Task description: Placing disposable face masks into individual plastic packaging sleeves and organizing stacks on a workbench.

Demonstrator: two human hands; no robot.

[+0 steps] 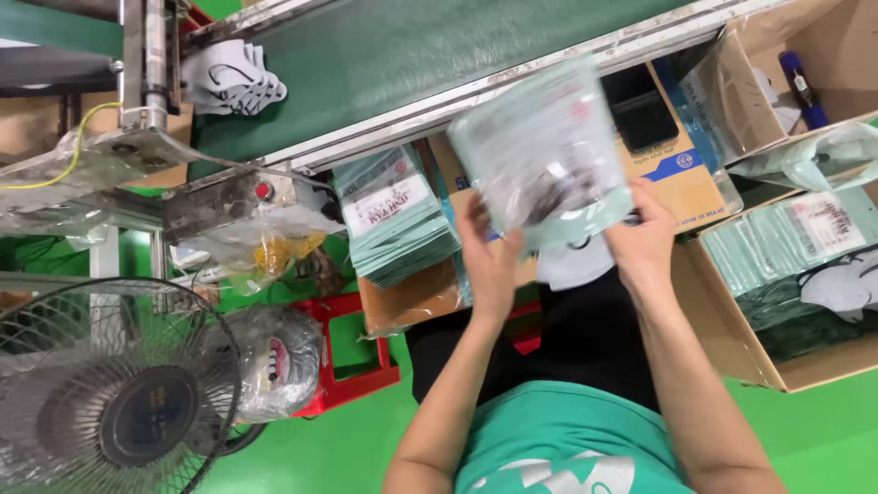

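Both my hands hold up one clear plastic pouch [545, 146] with a pale green edge and dark contents; it is blurred. My left hand [489, 258] grips its lower left corner. My right hand [643, 240] grips its lower right edge. Under the pouch, on my lap, lies a white mask [572, 265]. To the left stands a stack of pale green pouches [395, 215] in a cardboard box [407, 302].
A green conveyor belt [402, 64] runs across the top, with white masks [233, 78] on it at the left. A cardboard box of green pouches [796, 274] sits at right, another open box [777, 73] above it. A fan [110, 402] and red stool [352, 357] stand at lower left.
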